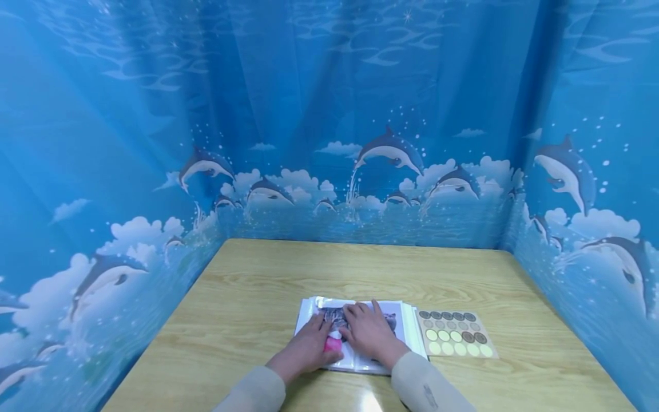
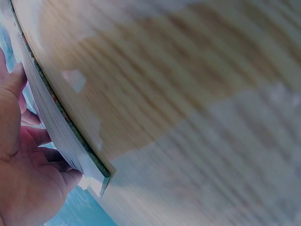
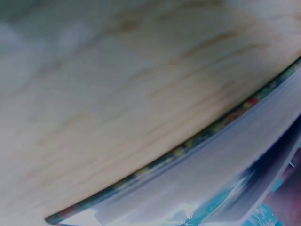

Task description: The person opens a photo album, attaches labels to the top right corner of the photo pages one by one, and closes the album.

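An open album [image 1: 412,332] with clear sleeves and animal pictures lies on the wooden table. On its left page rests my left hand [image 1: 309,344], next to a pink patch; the left wrist view shows that hand [image 2: 35,174] with its fingers on the pages [image 2: 56,127]. My right hand [image 1: 372,333] lies across the middle of the album in the head view, fingers extended on the pictures. In the right wrist view, the album's edge [image 3: 188,174] fills the lower part and only a blurred bit of the hand [image 3: 287,197] shows.
Right beside the album lies a sheet of round stickers [image 1: 458,334], dark brown, tan and pale yellow, in rows. The wooden table [image 1: 247,286] stretches around both. Blue curtains [image 1: 319,114] printed with dolphins and clouds enclose its back and sides.
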The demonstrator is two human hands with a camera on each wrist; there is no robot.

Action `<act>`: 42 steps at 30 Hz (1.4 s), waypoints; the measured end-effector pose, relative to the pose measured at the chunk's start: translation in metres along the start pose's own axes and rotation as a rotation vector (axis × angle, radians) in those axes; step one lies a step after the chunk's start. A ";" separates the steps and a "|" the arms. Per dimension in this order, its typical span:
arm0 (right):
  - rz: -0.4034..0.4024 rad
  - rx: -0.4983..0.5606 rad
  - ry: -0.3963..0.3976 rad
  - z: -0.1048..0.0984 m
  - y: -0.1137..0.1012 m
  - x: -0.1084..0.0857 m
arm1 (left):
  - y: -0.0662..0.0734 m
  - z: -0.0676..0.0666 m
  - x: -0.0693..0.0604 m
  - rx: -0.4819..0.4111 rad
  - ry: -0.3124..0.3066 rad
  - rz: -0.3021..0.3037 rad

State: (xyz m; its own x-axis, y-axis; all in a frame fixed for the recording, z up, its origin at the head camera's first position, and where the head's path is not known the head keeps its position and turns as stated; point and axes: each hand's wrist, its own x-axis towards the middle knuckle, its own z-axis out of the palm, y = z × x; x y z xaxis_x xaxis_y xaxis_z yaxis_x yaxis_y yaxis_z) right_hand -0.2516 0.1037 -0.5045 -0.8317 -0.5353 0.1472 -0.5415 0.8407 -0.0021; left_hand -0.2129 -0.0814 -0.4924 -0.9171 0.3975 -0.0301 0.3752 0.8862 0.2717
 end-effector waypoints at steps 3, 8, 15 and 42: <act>0.002 0.009 -0.020 -0.001 0.000 -0.002 | 0.000 0.000 0.000 0.005 -0.004 -0.005; 0.025 0.050 -0.016 0.000 0.002 -0.003 | 0.000 0.001 0.001 0.010 -0.007 -0.004; 0.023 0.075 0.000 0.005 0.006 0.000 | -0.002 0.001 0.001 -0.004 -0.003 -0.006; 0.024 -0.005 -0.054 0.001 0.000 0.008 | -0.004 0.005 0.002 0.033 0.041 0.050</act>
State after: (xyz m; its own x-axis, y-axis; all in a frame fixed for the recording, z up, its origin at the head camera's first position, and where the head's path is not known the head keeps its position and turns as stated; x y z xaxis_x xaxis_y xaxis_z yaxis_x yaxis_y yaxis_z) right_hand -0.2590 0.0995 -0.5046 -0.8499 -0.5185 0.0940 -0.5208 0.8537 0.0001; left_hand -0.2153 -0.0836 -0.4986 -0.9016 0.4319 0.0224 0.4242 0.8732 0.2400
